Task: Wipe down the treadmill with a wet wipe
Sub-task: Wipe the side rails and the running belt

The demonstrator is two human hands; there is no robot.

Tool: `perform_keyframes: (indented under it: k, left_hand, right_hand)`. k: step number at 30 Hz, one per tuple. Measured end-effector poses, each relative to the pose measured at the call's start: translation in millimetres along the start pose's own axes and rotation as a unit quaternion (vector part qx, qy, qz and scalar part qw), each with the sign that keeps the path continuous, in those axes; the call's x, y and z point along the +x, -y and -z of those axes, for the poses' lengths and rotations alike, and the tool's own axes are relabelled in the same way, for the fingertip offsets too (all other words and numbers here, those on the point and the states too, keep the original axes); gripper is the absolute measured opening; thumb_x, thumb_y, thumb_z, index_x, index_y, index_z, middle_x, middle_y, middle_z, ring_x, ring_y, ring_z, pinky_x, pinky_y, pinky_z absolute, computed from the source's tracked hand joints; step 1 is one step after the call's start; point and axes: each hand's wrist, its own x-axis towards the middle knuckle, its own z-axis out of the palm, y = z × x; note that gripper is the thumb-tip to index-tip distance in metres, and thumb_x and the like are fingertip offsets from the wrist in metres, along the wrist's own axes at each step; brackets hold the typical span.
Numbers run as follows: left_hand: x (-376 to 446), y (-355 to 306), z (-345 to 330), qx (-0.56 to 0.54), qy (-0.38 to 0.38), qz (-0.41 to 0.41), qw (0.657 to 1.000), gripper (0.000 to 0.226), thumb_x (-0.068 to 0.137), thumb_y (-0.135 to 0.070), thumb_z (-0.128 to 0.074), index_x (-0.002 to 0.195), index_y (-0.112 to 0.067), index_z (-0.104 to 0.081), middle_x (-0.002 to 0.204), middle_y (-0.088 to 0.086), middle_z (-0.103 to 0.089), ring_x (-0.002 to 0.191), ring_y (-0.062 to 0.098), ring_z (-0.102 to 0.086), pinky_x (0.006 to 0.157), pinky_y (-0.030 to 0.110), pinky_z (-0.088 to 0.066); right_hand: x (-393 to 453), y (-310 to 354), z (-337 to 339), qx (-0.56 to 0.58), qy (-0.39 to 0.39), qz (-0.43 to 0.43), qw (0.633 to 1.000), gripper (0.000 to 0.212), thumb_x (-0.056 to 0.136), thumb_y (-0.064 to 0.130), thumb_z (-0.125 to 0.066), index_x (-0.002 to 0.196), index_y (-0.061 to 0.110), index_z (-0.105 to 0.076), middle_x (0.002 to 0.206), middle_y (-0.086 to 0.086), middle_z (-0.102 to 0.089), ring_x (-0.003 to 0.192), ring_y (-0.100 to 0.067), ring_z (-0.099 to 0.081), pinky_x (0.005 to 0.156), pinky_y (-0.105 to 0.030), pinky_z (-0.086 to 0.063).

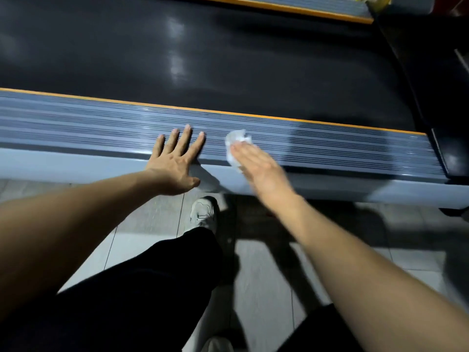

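The wet wipe (237, 146) is pressed flat onto the near side rail (330, 146) of the treadmill by the right hand (258, 165), whose fingers are laid out straight over it rather than curled round it; the hand is blurred, so a stroke along the rail is judged to be under way. Crumpled white edges of the wipe are seen poking out beyond the fingertips and at the hand's left side. Just to the left, the left hand (175, 161) is planted on the same ribbed rail, fingers spread and straight, nothing held, apparently as a brace. The rail's long axis runs left to right across the scene, edged on its far side by an orange strip (279, 117), with the dark running belt (203, 59) lying beyond that. The key relation is this: the wipe sits under the right hand, and a long unwiped-looking stretch of rail is left open to the right, up to the dark end cap (444, 153), while the way leftward is blocked by the bracing hand. A sweep to the right, parallel to the ribs, is therefore judged the natural next pass, and the right hand is plainly the nearer one for it. A second rail (291, 3) is glimpsed at the far edge. A white shoe (204, 212) is set on the tiled floor (152, 219) below.
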Motion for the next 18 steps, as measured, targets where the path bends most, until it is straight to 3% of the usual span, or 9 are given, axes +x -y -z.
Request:
perform_keyframes:
  k: [3,6,9,11,14,18]
  left_hand:
    - [0,0,9,0.013,0.036,0.001,0.999,0.109,0.094,-0.053,-0.059,0.154,-0.039,0.030,0.165,0.004,0.034,0.154,0.030,0.025,0.126,0.050,0.010]
    - [4,-1,14,0.013,0.058,-0.003,0.998,0.109,0.094,-0.056,-0.060,0.155,-0.039,0.029,0.165,0.004,0.034,0.154,0.031,0.024,0.126,0.051,0.008]
    - [7,1,12,0.003,0.059,-0.007,0.998,0.107,0.095,-0.058,-0.058,0.155,-0.039,0.029,0.165,0.005,0.034,0.154,0.032,0.026,0.126,0.053,0.010]
    - [7,2,9,0.000,0.051,-0.010,0.999,0.105,0.095,-0.060,-0.055,0.155,-0.039,0.029,0.165,0.005,0.034,0.154,0.033,0.026,0.125,0.053,0.012]
    - [6,3,2,-0.015,0.004,-0.019,1.000,0.097,0.096,-0.063,-0.047,0.158,-0.037,0.024,0.167,0.004,0.029,0.155,0.032,0.021,0.126,0.051,0.010]
    - [-10,37,-12,-0.050,-0.109,-0.096,0.988,0.086,0.089,-0.060,-0.026,0.165,-0.026,-0.004,0.172,0.006,-0.001,0.159,0.029,-0.005,0.128,0.045,-0.003]
  right_hand:
    - [-45,-64,49,-0.031,0.035,-0.039,0.998,0.051,0.088,-0.002,-0.059,0.139,0.001,-0.055,0.144,-0.018,-0.055,0.132,-0.034,-0.054,0.121,-0.020,-0.019]
    - [-90,-100,81,-0.030,-0.009,-0.191,0.981,0.052,0.091,-0.007,-0.057,0.142,0.002,-0.054,0.149,-0.018,-0.050,0.138,-0.034,-0.048,0.120,-0.022,-0.021]
    - [-96,-92,78,-0.044,-0.039,-0.280,0.958,0.058,0.091,-0.012,-0.053,0.146,0.005,-0.050,0.154,-0.014,-0.044,0.145,-0.031,-0.039,0.123,-0.037,-0.025]
    - [-81,-76,67,-0.036,-0.056,-0.326,0.943,0.059,0.091,-0.011,-0.049,0.148,0.005,-0.048,0.156,-0.014,-0.042,0.148,-0.030,-0.035,0.124,-0.040,-0.024]
    - [-54,-47,53,-0.020,-0.051,-0.336,0.940,0.057,0.092,-0.008,-0.046,0.147,0.006,-0.049,0.157,-0.013,-0.042,0.149,-0.027,-0.033,0.125,-0.037,-0.023]
    - [8,-24,39,0.019,-0.050,-0.306,0.950,0.054,0.094,-0.007,-0.043,0.144,0.008,-0.054,0.154,-0.010,-0.046,0.148,-0.023,-0.036,0.123,-0.035,-0.027]
